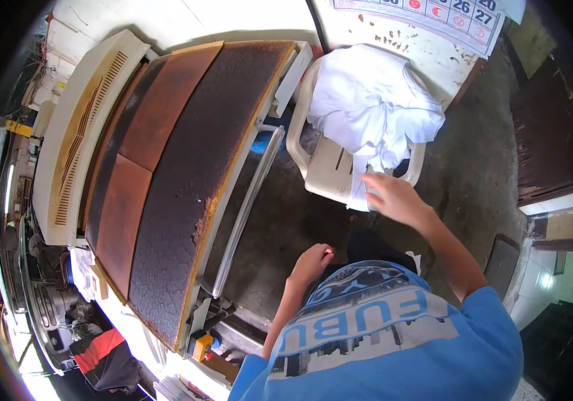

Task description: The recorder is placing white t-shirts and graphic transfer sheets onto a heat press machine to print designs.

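And there's the white cloth (380,100), heaped over the pale plastic chair (330,170) at upper centre right of the frame! Its long axis runs roughly top to bottom, the bulk spreading across the chair's back, the narrow tail pointing down over the seat's front edge. In comes the right hand (397,200) beside that tail, thumb and forefinger parted, reaching upper left; from here I can't tell whether the fingertips touch the fabric. The left hand (312,262) sits at lower centre, near the blue shirt (400,361), fingers curled in; most are hidden from me, so whether they're fully closed I can't tell. The folds bury the cloth's outline, and it covers most of the chair's back.
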`<move>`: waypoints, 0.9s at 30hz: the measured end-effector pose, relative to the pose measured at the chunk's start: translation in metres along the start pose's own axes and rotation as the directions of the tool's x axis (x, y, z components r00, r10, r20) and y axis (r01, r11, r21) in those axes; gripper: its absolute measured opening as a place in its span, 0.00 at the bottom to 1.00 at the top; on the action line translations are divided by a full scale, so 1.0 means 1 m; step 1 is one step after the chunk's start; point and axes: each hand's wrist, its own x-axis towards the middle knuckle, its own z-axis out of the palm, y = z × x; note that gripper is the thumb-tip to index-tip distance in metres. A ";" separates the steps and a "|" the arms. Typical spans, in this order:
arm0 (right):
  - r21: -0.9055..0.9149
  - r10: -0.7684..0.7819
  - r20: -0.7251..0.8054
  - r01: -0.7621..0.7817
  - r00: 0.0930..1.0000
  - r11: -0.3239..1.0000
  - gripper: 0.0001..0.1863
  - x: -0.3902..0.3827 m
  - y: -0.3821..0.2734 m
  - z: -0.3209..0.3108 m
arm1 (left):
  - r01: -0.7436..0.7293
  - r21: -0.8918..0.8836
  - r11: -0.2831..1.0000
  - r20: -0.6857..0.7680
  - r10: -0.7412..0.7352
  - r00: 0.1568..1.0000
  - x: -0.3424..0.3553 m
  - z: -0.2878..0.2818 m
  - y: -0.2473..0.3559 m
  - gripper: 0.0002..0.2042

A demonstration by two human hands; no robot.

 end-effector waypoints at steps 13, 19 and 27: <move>-0.428 0.528 -0.417 -0.672 0.740 0.604 0.27 0.068 0.353 -0.041 | 0.162 0.046 0.986 0.050 -0.165 0.985 0.107 -0.053 0.048 0.08; -0.504 0.434 -0.440 -0.617 0.786 0.605 0.12 0.084 0.393 -0.049 | 0.019 0.081 0.997 -0.089 -0.012 0.996 0.207 -0.092 0.104 0.08; 0.346 0.187 -0.490 -0.007 0.851 0.938 0.07 0.211 0.264 -0.106 | -0.096 0.061 0.994 -0.350 0.111 0.930 0.315 -0.123 0.172 0.14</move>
